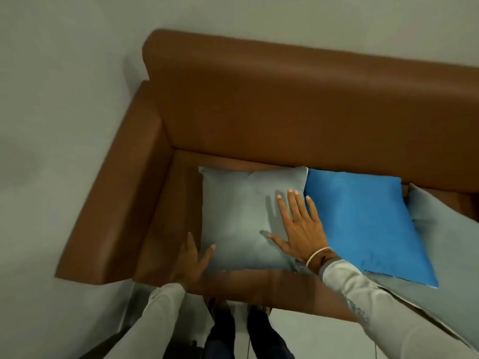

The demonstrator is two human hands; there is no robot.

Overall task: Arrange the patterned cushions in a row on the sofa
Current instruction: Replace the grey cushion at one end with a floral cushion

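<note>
A grey cushion [241, 216] lies flat on the seat of the brown sofa [285, 104], near its left arm. My left hand [191, 257] is at the cushion's lower left corner, thumb on top, fingers along its left edge. Fingers spread, my right hand [298, 226] rests flat on the cushion's right side. A blue cushion [363, 224] lies directly to the right, touching the grey one. Another grey cushion [445, 242] sits further right, partly under the blue one and cut off by the frame.
The sofa's left armrest [116, 203] and backrest enclose the seat. A pale wall stands behind and to the left. My legs and feet [233, 330] are on the light floor in front of the sofa's front edge.
</note>
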